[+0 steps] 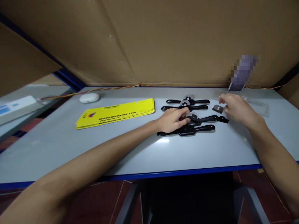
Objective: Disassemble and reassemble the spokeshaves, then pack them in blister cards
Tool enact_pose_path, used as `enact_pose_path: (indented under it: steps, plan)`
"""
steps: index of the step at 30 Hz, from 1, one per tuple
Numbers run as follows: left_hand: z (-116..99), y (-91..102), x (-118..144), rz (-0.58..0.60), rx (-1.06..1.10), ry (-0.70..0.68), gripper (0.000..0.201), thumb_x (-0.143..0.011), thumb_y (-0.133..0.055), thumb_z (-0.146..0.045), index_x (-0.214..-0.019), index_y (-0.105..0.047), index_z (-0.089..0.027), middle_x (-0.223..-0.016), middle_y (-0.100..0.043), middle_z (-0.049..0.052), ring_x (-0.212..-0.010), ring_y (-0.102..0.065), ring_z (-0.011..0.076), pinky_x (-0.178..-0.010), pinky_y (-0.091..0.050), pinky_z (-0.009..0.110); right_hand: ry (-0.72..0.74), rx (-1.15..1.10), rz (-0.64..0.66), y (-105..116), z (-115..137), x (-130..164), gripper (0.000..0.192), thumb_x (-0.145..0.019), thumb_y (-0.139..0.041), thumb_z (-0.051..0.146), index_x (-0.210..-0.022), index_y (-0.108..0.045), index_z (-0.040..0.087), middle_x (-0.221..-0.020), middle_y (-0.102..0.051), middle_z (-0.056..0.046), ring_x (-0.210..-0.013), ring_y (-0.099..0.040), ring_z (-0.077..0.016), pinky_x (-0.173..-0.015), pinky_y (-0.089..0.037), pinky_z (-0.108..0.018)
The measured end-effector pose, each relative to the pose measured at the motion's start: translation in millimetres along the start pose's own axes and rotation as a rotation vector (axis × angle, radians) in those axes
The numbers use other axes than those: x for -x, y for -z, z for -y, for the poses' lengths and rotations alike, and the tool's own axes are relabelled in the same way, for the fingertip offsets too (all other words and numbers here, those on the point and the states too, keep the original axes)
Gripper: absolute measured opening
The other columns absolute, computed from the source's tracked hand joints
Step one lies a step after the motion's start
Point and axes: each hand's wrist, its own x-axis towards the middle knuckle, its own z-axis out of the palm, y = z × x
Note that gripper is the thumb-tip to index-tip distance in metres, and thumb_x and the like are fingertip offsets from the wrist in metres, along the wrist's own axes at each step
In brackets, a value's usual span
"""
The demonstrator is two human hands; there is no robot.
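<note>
- Black spokeshave [201, 119] lies mid-table among three others; the left hand [173, 119] curls its fingers around one handle.
- Right hand [235, 107], fingers loosely apart, hovers just beside a small grey blade [217, 109].
- Yellow cards [116, 113] sit well left.

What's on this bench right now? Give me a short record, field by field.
Left hand: left hand rests on a black two-handled tool.
Right hand: right hand hovers by a small grey metal piece, fingers loosely curled.
Other tools: three more black tools, lying flat.
Left of tools: stack of yellow cards; white oval case.
Surface: grey table, blue-edged.
</note>
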Motion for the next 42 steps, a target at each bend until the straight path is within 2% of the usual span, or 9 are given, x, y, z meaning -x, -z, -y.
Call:
enact_pose_path:
  steps: [3, 6, 9, 12, 18, 23, 27, 34, 42]
  plan:
    - [0.3, -0.3, -0.2, -0.001, -0.009, 0.001, 0.025, -0.096, -0.043, -0.047, -0.089, -0.046, -0.023, -0.069, -0.057, -0.002, -0.061, -0.053, 0.0177, -0.062, -0.034, 0.030, -0.085, 0.053, 0.066, 1.6, -2.8, 1.1, 0.022, -0.082, -0.064, 0.011, -0.097, -0.073, 0.023, -0.086, -0.074, -0.010, -0.077, -0.064, -0.0271, -0.069, -0.043, -0.037]
    - [1.7, -1.1, -0.2, -0.006, -0.014, -0.005, 0.026, -0.098, -0.041, -0.048, -0.090, -0.046, -0.023, -0.070, -0.057, -0.002, -0.062, -0.053, 0.0181, -0.062, -0.034, 0.030, -0.134, 0.090, 0.005, 6.0, 12.3, 0.1, 0.024, -0.091, -0.058, 0.016, -0.107, -0.075, 0.021, -0.098, -0.078, -0.014, -0.086, -0.070, -0.0315, -0.074, -0.046, -0.041]
    - [3.1, -1.6, 0.5, -0.016, -0.003, -0.012, 0.027, -0.100, -0.039, -0.048, -0.095, -0.047, -0.023, -0.073, -0.059, -0.002, -0.064, -0.055, 0.0186, -0.063, -0.035, 0.030, 0.048, -0.098, -0.074, 5.5, 38.6, 0.4, 0.031, -0.100, -0.047, 0.022, -0.119, -0.072, 0.019, -0.115, -0.078, -0.014, -0.103, -0.072, -0.0316, -0.086, -0.051, -0.042]
    - [3.6, -1.7, 1.6, -0.025, 0.025, -0.017, 0.029, -0.103, -0.036, -0.049, -0.104, -0.048, -0.023, -0.074, -0.060, -0.002, -0.066, -0.056, 0.0194, -0.065, -0.037, 0.031, 0.314, -0.342, -0.004, -4.3, 64.2, 4.1, 0.034, -0.104, -0.050, 0.032, -0.130, -0.068, 0.021, -0.129, -0.076, -0.012, -0.114, -0.071, -0.0296, -0.095, -0.052, -0.043]
    - [4.7, -4.0, 3.0, -0.075, 0.097, -0.029, 0.032, -0.105, -0.037, -0.048, -0.118, -0.048, -0.022, -0.080, -0.062, -0.002, -0.070, -0.059, 0.0191, -0.069, -0.040, 0.031, 0.282, -0.496, -0.059, -23.1, 91.0, 10.0, 0.043, -0.093, -0.067, 0.026, -0.136, -0.067, 0.023, -0.110, -0.081, -0.007, -0.103, -0.075, -0.0277, -0.092, -0.055, -0.041]
    - [2.9, -3.8, 2.6, -0.063, 0.106, -0.024, 0.045, -0.105, -0.037, -0.046, -0.140, -0.042, -0.019, -0.078, -0.062, -0.003, -0.067, -0.057, 0.0177, -0.068, -0.040, 0.030, 0.177, -0.594, -0.212, -12.0, 76.3, 5.6, 0.028, -0.091, -0.068, 0.027, -0.117, -0.077, 0.021, -0.099, -0.082, -0.006, -0.092, -0.077, -0.0259, -0.089, -0.059, -0.040]
    - [3.6, -4.1, 1.1, -0.034, 0.066, -0.035, 0.039, -0.104, -0.039, -0.044, -0.129, -0.055, -0.020, -0.076, -0.063, -0.003, -0.066, -0.056, 0.0168, -0.067, -0.039, 0.029, 0.039, -0.410, -0.365, 1.7, 47.0, 0.1, 0.029, -0.095, -0.060, 0.029, -0.119, -0.076, 0.022, -0.106, -0.081, -0.008, -0.092, -0.076, -0.0282, -0.090, -0.058, -0.045]
    - [7.3, -5.5, -1.5, -0.027, 0.044, -0.054, 0.029, -0.098, -0.048, -0.039, -0.109, -0.067, -0.019, -0.074, -0.065, -0.002, -0.064, -0.055, 0.0154, -0.067, -0.038, 0.029, -0.080, 0.046, -0.112, 15.5, 31.2, 0.7, 0.038, -0.098, -0.047, 0.024, -0.125, -0.073, 0.022, -0.111, -0.081, -0.013, -0.096, -0.073, -0.0344, -0.078, -0.050, -0.044]
    - [5.3, -6.2, -2.2, -0.022, 0.022, -0.040, 0.029, -0.094, -0.050, -0.036, -0.108, -0.069, -0.019, -0.074, -0.064, -0.002, -0.063, -0.054, 0.0151, -0.066, -0.037, 0.029, -0.098, -0.032, -0.048, 10.9, 32.4, -1.1, 0.036, -0.099, -0.048, 0.031, -0.126, -0.068, 0.020, -0.094, -0.078, -0.011, -0.085, -0.070, -0.0313, -0.075, -0.045, -0.040]
